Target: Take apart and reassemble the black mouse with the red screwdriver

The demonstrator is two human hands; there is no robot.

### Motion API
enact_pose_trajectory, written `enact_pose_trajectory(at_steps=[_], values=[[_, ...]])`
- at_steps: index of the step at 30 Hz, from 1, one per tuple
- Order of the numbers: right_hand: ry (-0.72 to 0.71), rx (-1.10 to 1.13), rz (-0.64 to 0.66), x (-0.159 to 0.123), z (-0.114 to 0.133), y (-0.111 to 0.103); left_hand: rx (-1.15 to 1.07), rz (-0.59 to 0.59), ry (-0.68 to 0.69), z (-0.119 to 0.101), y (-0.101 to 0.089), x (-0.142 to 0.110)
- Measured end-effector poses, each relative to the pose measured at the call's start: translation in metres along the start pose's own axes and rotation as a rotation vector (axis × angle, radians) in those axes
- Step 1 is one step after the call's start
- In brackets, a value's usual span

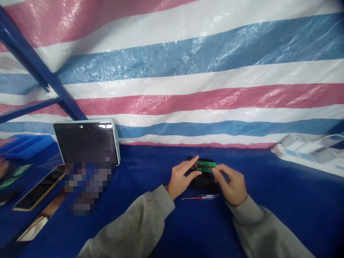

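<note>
A small green circuit board (206, 166) is held up between my two hands above the blue table. My left hand (182, 175) pinches its left end between thumb and fingers. The thumb and fingertips of my right hand (231, 182) close on its right end. Below and behind the board lies a black object (202, 182), partly covered by the hands; its kind I cannot make out. A slim screwdriver (200, 197) with a clear and red handle rests on the table just nearer to me, its tip pointing left.
A dark-screened tablet (87, 142) stands at the back left. A phone (40, 188) and a blue tray (28, 146) lie farther left, by another person's blurred hand (3, 167). White power strips with plugs (303, 152) sit at right. Striped sheeting (188, 86) hangs behind the table.
</note>
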State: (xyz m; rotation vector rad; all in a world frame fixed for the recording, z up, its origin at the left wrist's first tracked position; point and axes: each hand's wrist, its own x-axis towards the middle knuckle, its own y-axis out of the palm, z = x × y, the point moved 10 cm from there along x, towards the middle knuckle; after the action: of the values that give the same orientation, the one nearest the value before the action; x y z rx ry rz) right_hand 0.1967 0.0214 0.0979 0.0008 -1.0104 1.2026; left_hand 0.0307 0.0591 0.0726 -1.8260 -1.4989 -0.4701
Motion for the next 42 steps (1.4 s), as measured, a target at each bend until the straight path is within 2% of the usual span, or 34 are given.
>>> enact_pose_trajectory(at_steps=[4, 8, 14, 19, 42], values=[[0.01, -0.023, 0.002, -0.001, -0.004, 0.002, 0.019, 0.016, -0.02, 0.002, 0.001, 0.001], [0.03, -0.036, -0.066, -0.004, -0.011, 0.0, 0.035, 0.011, -0.062, 0.007, 0.001, 0.001], [-0.106, -0.088, -0.089, -0.006, 0.002, 0.002, 0.056, -0.005, -0.089, 0.009, -0.001, 0.001], [-0.156, -0.131, -0.105, -0.005, 0.01, -0.001, 0.073, 0.005, -0.073, 0.009, -0.001, -0.001], [-0.108, -0.139, -0.09, -0.008, 0.003, -0.001, 0.081, 0.03, -0.067, 0.007, 0.001, 0.0]])
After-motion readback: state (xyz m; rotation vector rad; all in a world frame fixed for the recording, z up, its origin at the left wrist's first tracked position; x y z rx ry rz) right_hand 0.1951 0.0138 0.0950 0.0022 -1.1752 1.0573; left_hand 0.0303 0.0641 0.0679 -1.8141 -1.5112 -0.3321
